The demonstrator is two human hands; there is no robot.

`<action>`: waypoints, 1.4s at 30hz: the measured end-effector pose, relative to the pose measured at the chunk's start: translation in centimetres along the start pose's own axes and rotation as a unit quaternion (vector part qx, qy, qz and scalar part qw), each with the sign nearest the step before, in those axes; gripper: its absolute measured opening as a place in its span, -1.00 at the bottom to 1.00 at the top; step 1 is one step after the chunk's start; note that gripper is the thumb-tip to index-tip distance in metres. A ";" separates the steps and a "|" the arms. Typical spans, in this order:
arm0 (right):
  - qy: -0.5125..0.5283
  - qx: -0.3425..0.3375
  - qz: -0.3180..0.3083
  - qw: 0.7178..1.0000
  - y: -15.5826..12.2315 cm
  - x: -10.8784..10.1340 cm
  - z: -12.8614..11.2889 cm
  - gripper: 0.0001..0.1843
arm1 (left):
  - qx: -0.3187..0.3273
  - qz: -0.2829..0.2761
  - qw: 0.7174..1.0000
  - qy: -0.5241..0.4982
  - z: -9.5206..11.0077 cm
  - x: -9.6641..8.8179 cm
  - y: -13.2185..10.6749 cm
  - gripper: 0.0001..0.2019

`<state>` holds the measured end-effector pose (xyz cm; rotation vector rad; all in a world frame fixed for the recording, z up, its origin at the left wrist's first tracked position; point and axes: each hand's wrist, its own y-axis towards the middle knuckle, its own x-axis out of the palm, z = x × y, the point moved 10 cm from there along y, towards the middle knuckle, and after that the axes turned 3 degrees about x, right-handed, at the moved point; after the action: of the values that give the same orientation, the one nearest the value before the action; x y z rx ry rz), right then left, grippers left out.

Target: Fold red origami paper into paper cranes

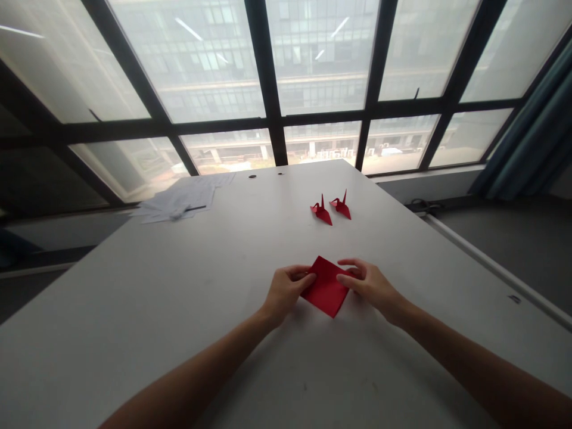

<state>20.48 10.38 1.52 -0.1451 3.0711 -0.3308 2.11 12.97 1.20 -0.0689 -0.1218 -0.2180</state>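
A red square of folded paper (328, 291) is held between my two hands just above the white table, one corner tilted toward me. My left hand (288, 288) pinches its left corner, thumb on top and fingers beneath. At the right corner, my right hand (369, 283) grips the sheet between thumb and fingers, with the index finger raised off it. Beyond the paper stand two red origami cranes, the left crane (322, 213) and the right crane (342, 207), side by side with wings and necks up.
The white table (147, 310) reaches toward large windows (313, 59). Loose paper sheets (176, 199) with a dark pen (195, 208) lie at its far left. Two small dark spots mark the far edge. A blue curtain (527, 131) hangs at the right.
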 end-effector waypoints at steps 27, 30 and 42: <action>-0.560 -0.263 -0.079 0.782 -0.6 4.1 0.5 -0.38 | 0.271 -0.184 0.685 0.651 -0.5 4.5 -3.2 -0.45; -0.579 -0.268 -0.025 0.769 -1.7 4.1 -0.7 -0.47 | 0.275 -0.158 0.684 0.657 0.2 4.9 -4.0 -0.48; -0.580 -0.293 -0.042 0.759 -2.8 5.0 -2.7 -0.79 | 0.233 -0.167 0.705 0.649 -0.2 4.6 -3.9 -0.49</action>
<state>15.65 7.71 4.58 -0.3428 1.7998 0.5525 5.73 8.14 1.80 0.6326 1.2557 -0.5517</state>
